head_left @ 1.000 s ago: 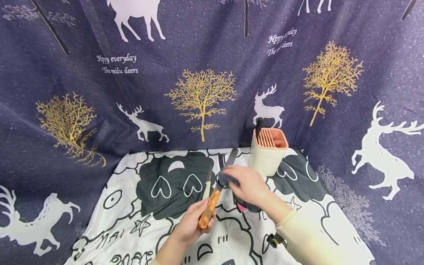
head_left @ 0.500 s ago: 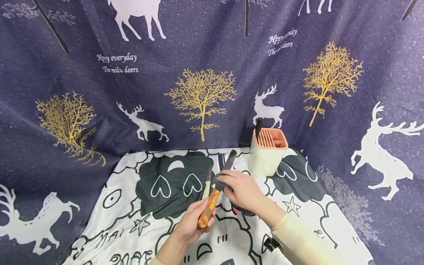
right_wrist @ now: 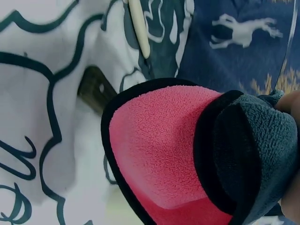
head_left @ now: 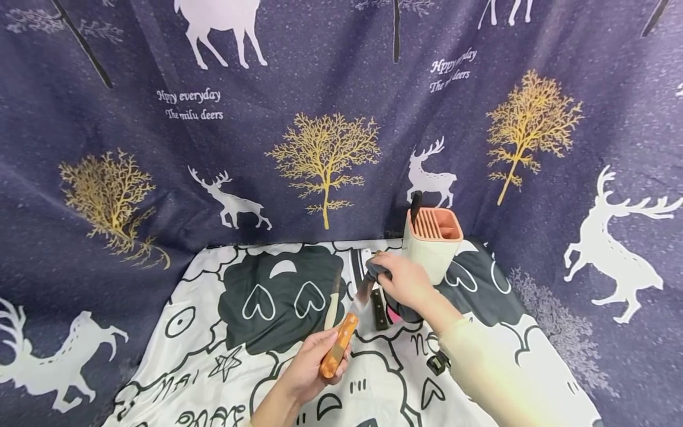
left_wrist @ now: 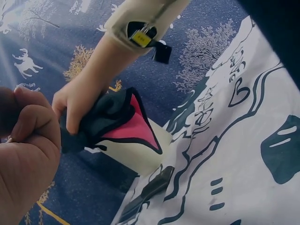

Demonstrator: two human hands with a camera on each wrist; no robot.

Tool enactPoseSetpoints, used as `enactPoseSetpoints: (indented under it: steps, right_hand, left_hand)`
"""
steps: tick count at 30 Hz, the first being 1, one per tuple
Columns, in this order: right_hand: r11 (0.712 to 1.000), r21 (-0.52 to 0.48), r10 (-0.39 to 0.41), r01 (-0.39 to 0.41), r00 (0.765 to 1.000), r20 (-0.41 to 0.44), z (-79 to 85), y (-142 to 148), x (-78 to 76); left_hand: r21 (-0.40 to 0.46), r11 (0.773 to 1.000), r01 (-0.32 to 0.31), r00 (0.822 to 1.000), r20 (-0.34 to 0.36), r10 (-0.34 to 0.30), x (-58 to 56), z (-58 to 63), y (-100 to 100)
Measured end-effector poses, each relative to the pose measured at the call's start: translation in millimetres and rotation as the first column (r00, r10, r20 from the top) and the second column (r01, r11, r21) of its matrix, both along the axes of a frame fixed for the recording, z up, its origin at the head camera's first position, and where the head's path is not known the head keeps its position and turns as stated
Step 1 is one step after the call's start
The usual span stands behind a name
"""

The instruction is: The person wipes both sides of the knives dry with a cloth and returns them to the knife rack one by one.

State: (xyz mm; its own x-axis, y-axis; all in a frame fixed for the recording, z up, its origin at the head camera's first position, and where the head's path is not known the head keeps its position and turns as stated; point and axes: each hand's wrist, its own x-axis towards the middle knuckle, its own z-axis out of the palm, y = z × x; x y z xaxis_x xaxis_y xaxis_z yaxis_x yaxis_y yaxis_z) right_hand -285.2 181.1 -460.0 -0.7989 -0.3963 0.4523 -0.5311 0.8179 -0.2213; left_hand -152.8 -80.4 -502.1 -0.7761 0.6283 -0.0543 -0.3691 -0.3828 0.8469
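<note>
In the head view my left hand (head_left: 309, 365) grips the orange-brown wooden handle of a knife (head_left: 338, 347), its blade slanting up and away to the right. My right hand (head_left: 409, 283) pinches a dark grey cloth (head_left: 377, 270) over the far part of the blade, hiding the tip. The stretch of blade by the handle shows bare. The right wrist view shows the cloth's pink side (right_wrist: 159, 145) with black edging, hanging in a loose fold. Only my curled fingers and thumb (left_wrist: 30, 140) appear at the left edge of the left wrist view; the knife is mostly hidden there.
A cream knife block (head_left: 429, 258) with an orange slotted top stands at the back right, one black handle (head_left: 416, 206) upright in it. A knife with a cream handle (head_left: 332, 311) and one with a black handle (head_left: 379, 309) lie on the printed cloth.
My right hand has moved the cloth from near the handle up to the far end of the blade, uncovering the near part and the black-handled knife beneath. My left hand has barely moved.
</note>
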Motion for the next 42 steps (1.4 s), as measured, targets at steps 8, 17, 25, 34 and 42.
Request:
enactPoseSetpoints:
  steps: [8,17,25,34,42]
  right_hand:
    - [0.991,-0.053,-0.109,0.119,0.981,0.158,0.6,21.0,-26.9]
    - [0.968,-0.095,-0.204,0.231,0.952,0.228,-14.5,51.6,-40.0]
    - [0.918,-0.303,-0.166,0.258,0.940,0.297,-33.3,65.5,-25.2]
    - [0.912,-0.409,0.032,0.031,0.989,0.146,15.7,22.1,27.2]
    - [0.969,-0.139,0.194,-0.203,0.978,-0.072,39.5,-38.2,58.6]
  left_hand:
    - [0.059,0.997,0.044,0.996,-0.077,-0.040,2.4,-5.1,-0.5]
    - [0.043,0.995,0.090,0.990,-0.116,-0.085,2.9,-6.9,1.8]
    - [0.004,1.000,-0.029,0.999,0.022,0.029,-1.4,-3.5,-1.7]
    - [0.116,0.979,-0.168,0.979,0.134,0.152,-26.0,-3.4,7.2]
    - [0.154,0.976,-0.155,0.981,0.138,0.134,-37.4,0.4,23.4]
